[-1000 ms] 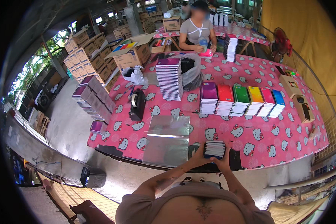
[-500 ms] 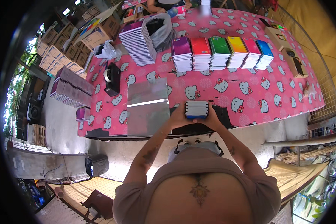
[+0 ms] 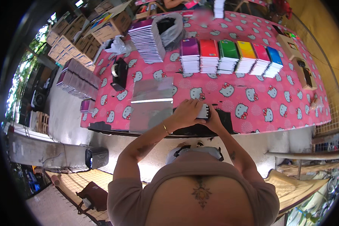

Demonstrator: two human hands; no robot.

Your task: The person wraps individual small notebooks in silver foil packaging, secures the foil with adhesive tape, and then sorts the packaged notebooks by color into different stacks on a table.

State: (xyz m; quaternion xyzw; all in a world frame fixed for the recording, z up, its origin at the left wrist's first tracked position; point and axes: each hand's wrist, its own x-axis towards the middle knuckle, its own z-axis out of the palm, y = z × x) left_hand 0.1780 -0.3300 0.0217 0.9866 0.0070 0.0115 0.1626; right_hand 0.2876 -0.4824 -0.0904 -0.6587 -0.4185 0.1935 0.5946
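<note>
A small stack of spiral notebooks (image 3: 203, 112) is between my two hands at the table's near edge, its white page edges and dark binding showing. My left hand (image 3: 188, 112) lies over the top and left side of the stack, fingers bent across it. Around the right side curls my right hand (image 3: 213, 118). Much of the stack is hidden under the fingers. To the left, clear plastic sheets (image 3: 151, 115) lie flat on the pink patterned tablecloth (image 3: 248, 84).
Beyond my hands stand stacked notebooks with purple (image 3: 190, 47), red, green, yellow, pink and blue covers. A taller notebook stack (image 3: 147, 43), a grey plastic bag (image 3: 175, 34) and a black tape dispenser (image 3: 119, 77) are at left. Cardboard boxes (image 3: 292, 47) edge the right side.
My left hand has shifted from the stack's left side to over its top, covering more of it. The blue lower side of the stack no longer shows. The view has tilted slightly.
</note>
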